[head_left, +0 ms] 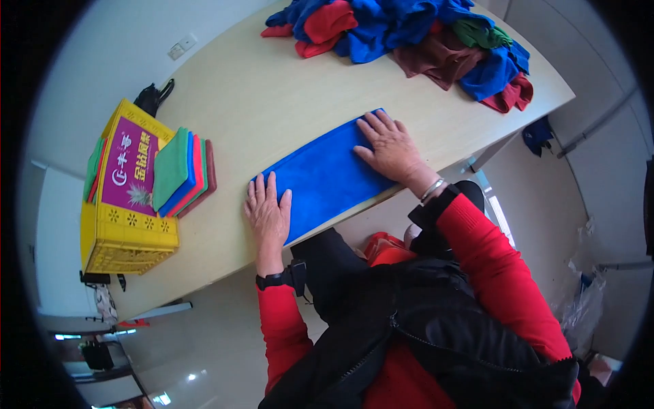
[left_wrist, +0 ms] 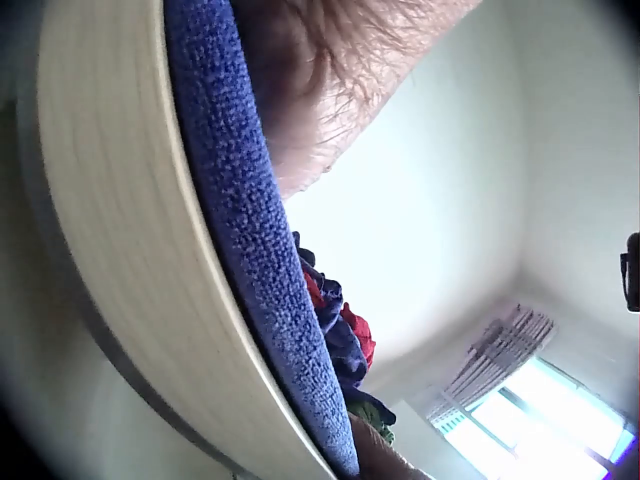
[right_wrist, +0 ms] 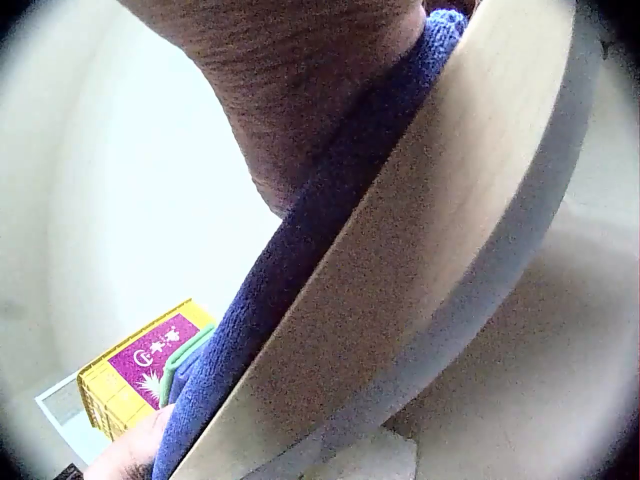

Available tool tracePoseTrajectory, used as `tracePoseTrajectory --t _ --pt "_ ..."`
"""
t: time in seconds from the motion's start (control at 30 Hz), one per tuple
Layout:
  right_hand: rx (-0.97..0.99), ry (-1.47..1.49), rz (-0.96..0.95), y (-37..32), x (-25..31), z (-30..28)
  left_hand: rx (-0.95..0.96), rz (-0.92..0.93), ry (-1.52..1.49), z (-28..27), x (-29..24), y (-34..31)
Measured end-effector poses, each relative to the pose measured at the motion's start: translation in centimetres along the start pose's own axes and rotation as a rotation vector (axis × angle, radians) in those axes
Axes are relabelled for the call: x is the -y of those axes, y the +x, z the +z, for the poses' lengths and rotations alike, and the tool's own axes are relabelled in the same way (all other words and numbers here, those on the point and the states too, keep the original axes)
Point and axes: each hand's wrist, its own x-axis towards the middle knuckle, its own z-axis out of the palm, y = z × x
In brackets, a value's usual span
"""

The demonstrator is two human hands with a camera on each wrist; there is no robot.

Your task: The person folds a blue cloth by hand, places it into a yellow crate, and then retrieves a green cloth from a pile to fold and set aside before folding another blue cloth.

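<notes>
A blue towel, folded into a long rectangle, lies flat along the table's near edge. My left hand rests on its left end, fingers straight and pointing away from me. On the right end my right hand presses down with its fingers extended and thumb spread. Seen from the left wrist, the towel's thick fuzzy edge lies along the tabletop under the hand. The right wrist view shows the towel's edge beneath the right palm.
A yellow crate stands at the table's left, with a stack of folded green, blue, red and brown towels beside it. Rumpled blue, red, brown and green towels are heaped at the far side. A black item lies behind the crate.
</notes>
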Motion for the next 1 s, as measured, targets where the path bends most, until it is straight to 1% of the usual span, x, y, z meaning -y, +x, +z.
tracePoseTrajectory --t 0.03,0.13,0.23,0.3,0.37,0.43,0.47,0.6,0.7,0.73,0.8,0.83,0.93,1.0 --pt "0.015 -0.013 0.029 0.0 0.1 -0.1 -0.012 -0.011 -0.003 -0.2 0.2 -0.1" --pt "0.022 -0.034 0.02 0.0 0.1 -0.1 -0.026 -0.029 -0.019 -0.4 -0.2 -0.7" --pt "0.02 -0.051 0.029 0.0 -0.2 -0.2 -0.159 -0.011 0.161 -0.9 -2.5 -1.0" --pt "0.019 -0.049 0.037 0.0 0.1 -0.1 -0.18 0.185 0.102 -1.8 -6.7 -1.5" --pt "0.017 -0.054 0.026 0.0 0.1 -0.3 -0.208 0.321 -0.044 -0.5 -10.1 -1.6" --pt "0.015 -0.052 0.028 -0.1 0.1 -0.1 -0.137 0.383 -0.135 1.1 -12.3 -1.5" --pt "0.017 -0.047 0.014 0.0 0.2 -0.1 -0.14 0.369 -0.13 1.3 -12.3 -1.7" --pt "0.012 -0.057 0.017 0.0 0.3 -0.2 -0.143 0.361 -0.095 1.5 -11.3 -2.4" --pt "0.039 -0.055 0.038 0.1 0.4 -0.4 -0.116 0.22 -0.029 0.7 -8.4 -3.0" --pt "0.04 -0.05 0.036 0.1 0.4 -0.2 -0.115 0.218 -0.025 0.5 -7.3 -3.1" --pt "0.01 -0.061 0.023 0.0 0.1 0.1 -0.088 0.111 0.005 0.6 -5.0 -3.4" --pt "-0.006 -0.067 0.018 0.1 0.1 0.2 -0.086 0.111 0.008 0.6 -3.9 -3.4" --pt "0.046 -0.062 0.037 0.0 0.3 -0.1 -0.085 -0.02 -0.073 0.3 -1.3 -3.6" --pt "0.065 -0.061 0.048 0.1 0.3 -0.3 -0.077 -0.044 -0.082 0.2 -0.2 -3.4"
